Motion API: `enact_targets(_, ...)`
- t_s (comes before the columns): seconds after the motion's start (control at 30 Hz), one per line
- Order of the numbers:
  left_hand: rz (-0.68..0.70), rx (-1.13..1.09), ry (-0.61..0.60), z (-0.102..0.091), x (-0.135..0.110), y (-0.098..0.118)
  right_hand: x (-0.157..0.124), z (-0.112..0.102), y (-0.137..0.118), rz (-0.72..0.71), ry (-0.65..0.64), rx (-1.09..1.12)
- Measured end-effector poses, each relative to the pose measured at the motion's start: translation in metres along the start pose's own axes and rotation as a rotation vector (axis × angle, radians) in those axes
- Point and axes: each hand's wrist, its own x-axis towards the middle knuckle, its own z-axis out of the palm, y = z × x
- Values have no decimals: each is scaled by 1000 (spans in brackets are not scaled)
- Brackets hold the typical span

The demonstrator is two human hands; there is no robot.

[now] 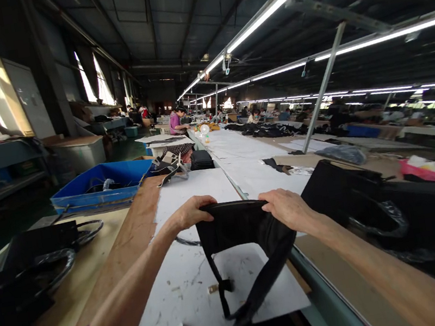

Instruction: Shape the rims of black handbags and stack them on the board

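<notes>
Person's hands set apart, both clamped on the top edge of a black fabric piece [230, 221]: left hand [194, 210] at one corner, right hand [286, 208] at the other. Piece is held up over a white sheet [162, 309] on the desk [130, 226], its strap [267, 282] looping down. Black bags [339, 185] crowd the right side; more dark bags [38, 246] at left. Blue bin [83, 199] beyond those. Slanted metal post [323, 88] stands ahead right. Co-worker in purple [175, 123] farther up. Bottom edge too dark to read.
</notes>
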Motion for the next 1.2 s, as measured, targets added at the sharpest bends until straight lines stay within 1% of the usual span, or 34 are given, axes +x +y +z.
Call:
enact_targets(0.1,-18,-52,-44,1,18,-9,0,17,7,38,7,47)
enact_targets(0.17,-17,11,-22,7,24,-12,0,25,13,49,25,95)
enact_targets(0.2,-8,83,17,11,26,-11,1,28,16,57,31,113)
enact_targets(0.27,39,291,162,21,26,-9,3,30,20,87,41,126)
enact_targets(0.33,128,500,320,33,25,-4,6,30,21,120,37,126)
enact_targets(0.37,173,577,378,40,24,-2,8,30,21,135,32,125)
enact_targets(0.43,243,675,433,52,23,1,11,31,21,157,28,125)
enact_targets(0.57,333,833,418,68,25,4,14,33,20,193,18,124)
enact_targets(0.63,341,874,420,71,29,4,15,33,19,212,13,120)
enact_targets(0.8,195,891,511,76,40,9,16,33,17,237,13,112)
enact_targets(0.9,135,957,502,79,44,13,16,32,16,243,12,113)
enact_targets(1.03,113,1029,463,82,46,16,15,32,15,248,6,115)
enact_targets(1.2,161,1062,398,88,46,21,16,31,15,246,1,111)
